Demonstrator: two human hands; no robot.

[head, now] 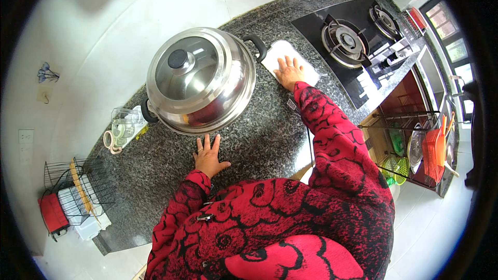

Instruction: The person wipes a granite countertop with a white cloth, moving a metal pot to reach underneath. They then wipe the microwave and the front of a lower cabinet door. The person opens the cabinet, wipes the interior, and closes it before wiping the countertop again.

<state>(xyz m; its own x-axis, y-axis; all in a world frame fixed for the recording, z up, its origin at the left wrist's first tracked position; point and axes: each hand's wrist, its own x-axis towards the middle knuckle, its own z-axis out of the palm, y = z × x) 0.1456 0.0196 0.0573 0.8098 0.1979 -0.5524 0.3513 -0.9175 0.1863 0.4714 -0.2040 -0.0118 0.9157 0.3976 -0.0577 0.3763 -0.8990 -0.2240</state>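
Note:
My right hand [290, 74] lies flat on a white folded cloth [285, 49], fingers spread, on the speckled dark granite countertop [258, 144]. The cloth is between the large pot and the gas hob. Just in front of the pot, my left hand [209, 158] rests palm down on the stone with its fingers apart; a ring shows on one finger. The stainless-steel steamer pot [233, 81] stands on the counter under a domed lid [186, 74] with a glass centre and black knob. One black side handle reaches close to the cloth.
A black two-burner gas hob [311, 27] is set in at the right. Cups [123, 130] stand on a tray left of the pot. A black wire rack [93, 163] occupies the left end. Beyond my right sleeve, another rack holds a red basket [431, 153] and a lid.

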